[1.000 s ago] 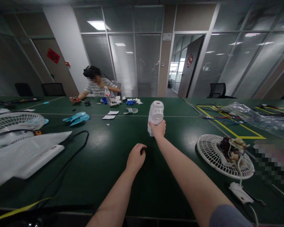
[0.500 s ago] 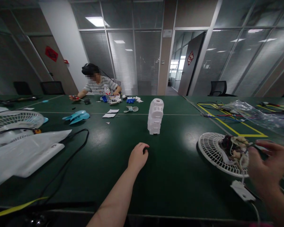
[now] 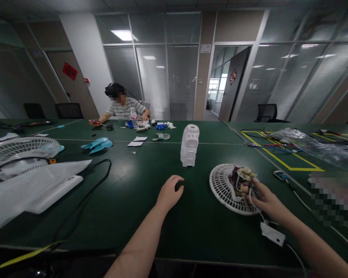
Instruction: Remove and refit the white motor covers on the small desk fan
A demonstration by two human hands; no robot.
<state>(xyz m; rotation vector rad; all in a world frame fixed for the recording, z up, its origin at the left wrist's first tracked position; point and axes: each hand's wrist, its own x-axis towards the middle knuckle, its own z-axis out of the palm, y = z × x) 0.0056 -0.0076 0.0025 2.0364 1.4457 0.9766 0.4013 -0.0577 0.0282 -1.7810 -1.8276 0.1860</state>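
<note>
A round white fan grille point(image 3: 220, 188) lies on the green table, bearing an exposed motor point(image 3: 243, 179) with loose wires. My right hand point(image 3: 263, 199) is closed on its right side, thumb and fingers by the motor and wires; the exact contact point is partly hidden. A small white box-shaped part point(image 3: 272, 233) hangs off a cable below that hand. My left hand point(image 3: 170, 193) rests on the table with fingers curved and apart, holding nothing. Just beyond it stands an upright white plastic housing point(image 3: 190, 146) with vent slots.
At left are another white fan grille point(image 3: 23, 148), a plastic-wrapped white part point(image 3: 55, 193), a black cable point(image 3: 89, 190) and blue fan blades point(image 3: 98, 144). A person point(image 3: 126, 106) sits across the table holding a red-handled tool. Wires and clear plastic wrap point(image 3: 310, 148) lie at right.
The fan grille with its motor has moved left across the table, with my right hand now on it. My left hand has stayed put. The view has tilted up slightly.
</note>
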